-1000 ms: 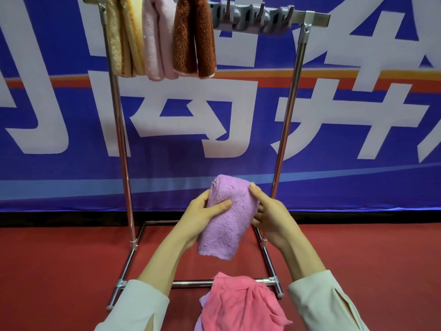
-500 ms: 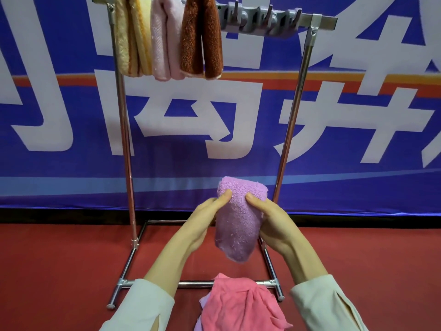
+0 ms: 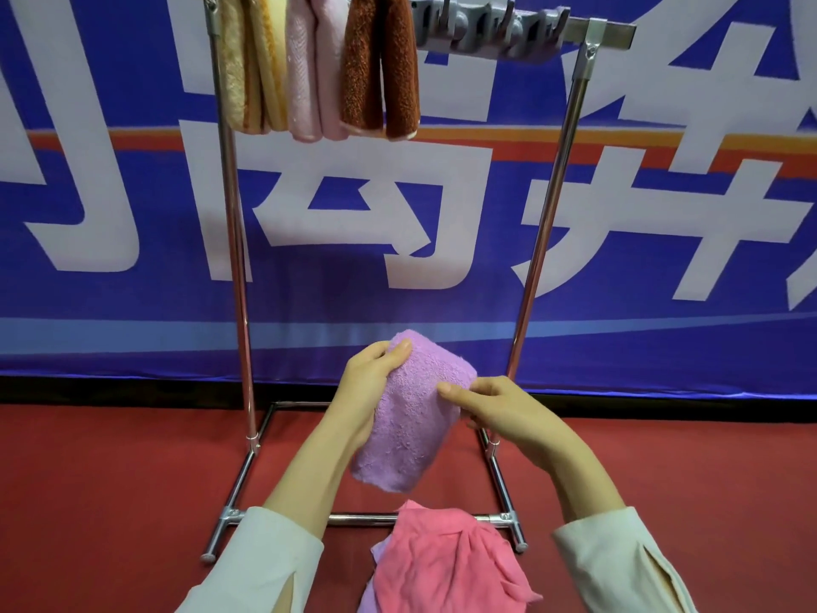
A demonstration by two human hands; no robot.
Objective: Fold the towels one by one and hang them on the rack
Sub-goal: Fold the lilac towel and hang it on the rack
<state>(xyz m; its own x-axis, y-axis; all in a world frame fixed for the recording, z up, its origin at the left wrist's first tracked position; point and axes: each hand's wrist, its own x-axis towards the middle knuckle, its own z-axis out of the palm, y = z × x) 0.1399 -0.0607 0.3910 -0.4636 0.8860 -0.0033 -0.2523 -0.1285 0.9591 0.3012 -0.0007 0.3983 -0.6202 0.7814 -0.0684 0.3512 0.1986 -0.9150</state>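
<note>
— Purple towel [image 3: 411,418], where is it exactly?
— It is in the air, folded into a thick pad, in front of the lower part of the rack [image 3: 234,258], between its two upright poles. It is tilted: the folded end is up and the loose end hangs down toward the left.
— Which hand has it?
— Both. The left hand [image 3: 364,391] grips the upper left side. Its thumb lies on the front near the top fold and the other fingers curl behind the cloth, mostly hidden. The right hand [image 3: 499,413] pinches the right edge, with the thumb flat on the front and the fingers bent behind.
— What is below the purple towel?
— A pink towel [image 3: 446,564] lies crumpled on the red floor [image 3: 110,502], apart from the purple one. Its upper edge covers part of the front foot bar of the rack. A pale lilac cloth [image 3: 369,601] shows a little from under it.
— And on top of the rack?
— Three folded towels hang side by side at the left end of the top bar: a yellow towel [image 3: 252,68], a light pink towel [image 3: 314,68] and a brown towel [image 3: 380,68]. They touch each other. To the right of them the bar carries a row of grey hooks [image 3: 490,24].
— What is behind?
— A blue banner [image 3: 132,303] with big white characters and an orange stripe.
</note>
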